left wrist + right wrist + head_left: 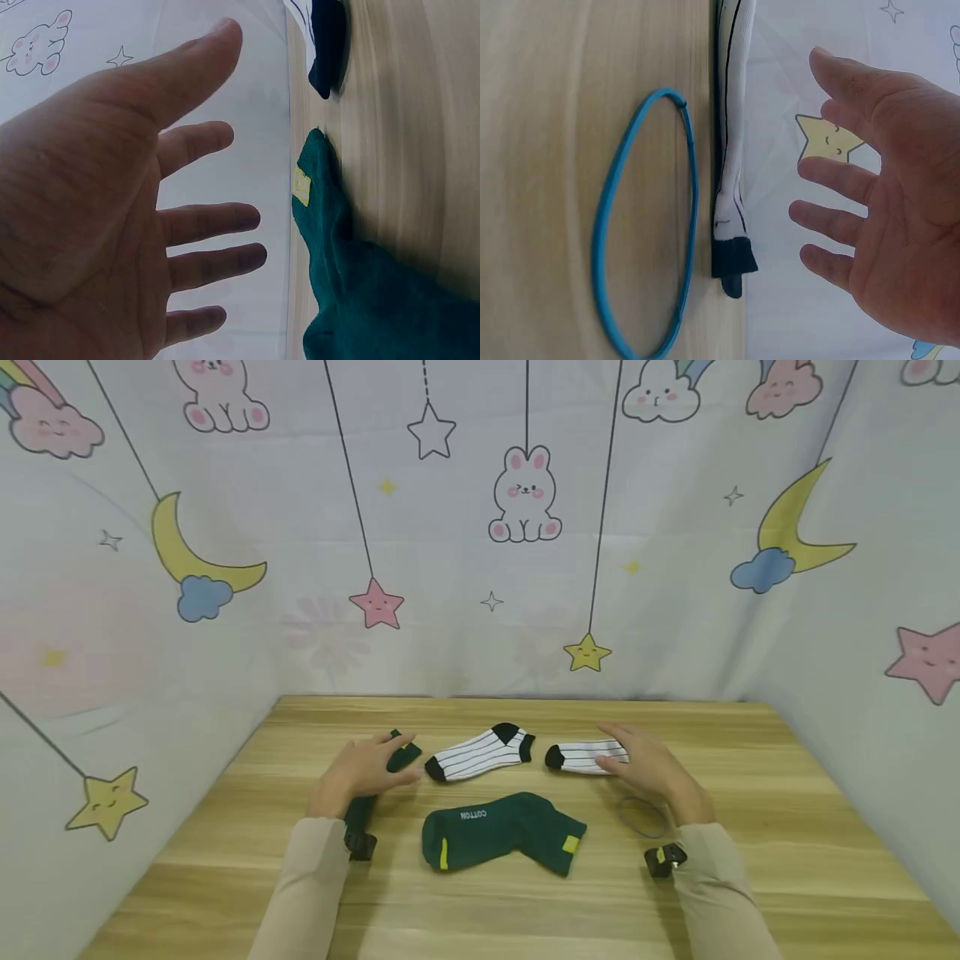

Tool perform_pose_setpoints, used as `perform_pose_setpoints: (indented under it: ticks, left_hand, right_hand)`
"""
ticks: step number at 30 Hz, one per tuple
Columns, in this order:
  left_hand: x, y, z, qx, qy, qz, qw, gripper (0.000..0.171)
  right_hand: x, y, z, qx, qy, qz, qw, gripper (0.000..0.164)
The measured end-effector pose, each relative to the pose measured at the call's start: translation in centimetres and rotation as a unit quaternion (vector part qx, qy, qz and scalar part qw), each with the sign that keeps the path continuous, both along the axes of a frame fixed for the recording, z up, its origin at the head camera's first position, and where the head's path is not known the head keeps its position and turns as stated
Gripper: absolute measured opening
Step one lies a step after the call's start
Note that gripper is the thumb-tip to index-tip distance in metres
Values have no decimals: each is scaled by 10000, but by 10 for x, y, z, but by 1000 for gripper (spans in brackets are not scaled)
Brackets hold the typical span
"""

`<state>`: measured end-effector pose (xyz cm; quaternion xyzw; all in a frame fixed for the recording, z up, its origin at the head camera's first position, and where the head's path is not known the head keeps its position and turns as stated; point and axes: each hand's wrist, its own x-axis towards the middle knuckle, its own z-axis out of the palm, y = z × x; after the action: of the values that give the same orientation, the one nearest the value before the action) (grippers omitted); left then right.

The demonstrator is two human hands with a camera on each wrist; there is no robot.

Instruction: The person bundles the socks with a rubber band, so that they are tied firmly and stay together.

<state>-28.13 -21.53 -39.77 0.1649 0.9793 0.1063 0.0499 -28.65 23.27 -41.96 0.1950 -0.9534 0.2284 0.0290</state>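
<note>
My left hand, fingers spread, hovers above a dark green sock at the left, hiding part of it in the head view. Over the right-hand striped sock, white with a black toe, my right hand is held with its fingers apart and its palm bare. Another white striped sock with black heel and toe lies between the hands. Nearer me is a second green sock with yellow marks and the word COTTON. A thin blue elastic loop lies below the right hand.
All of this lies on a wooden table. White curtains printed with stars, moons and rabbits hang behind the table and on both sides. Small black cameras sit on both wrists, over beige sleeves.
</note>
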Motion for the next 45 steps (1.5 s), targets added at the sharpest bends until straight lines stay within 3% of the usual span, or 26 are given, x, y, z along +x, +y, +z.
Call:
perform_pose_setpoints:
  ticks: [14, 28, 45]
  left_hand:
    - [11, -11, 5, 168, -245, -234, 9993, 73]
    - [13, -26, 3, 967, -677, -657, 9908, 70]
    - [24, -43, 7, 1255, -1197, -421, 9839, 69]
  right_hand:
    - [-12, -21, 5, -228, -103, 353, 9991, 62]
    - [-16, -39, 3, -397, -153, 478, 9979, 63]
    - [-25, -57, 7, -400, -371, 722, 9959, 66]
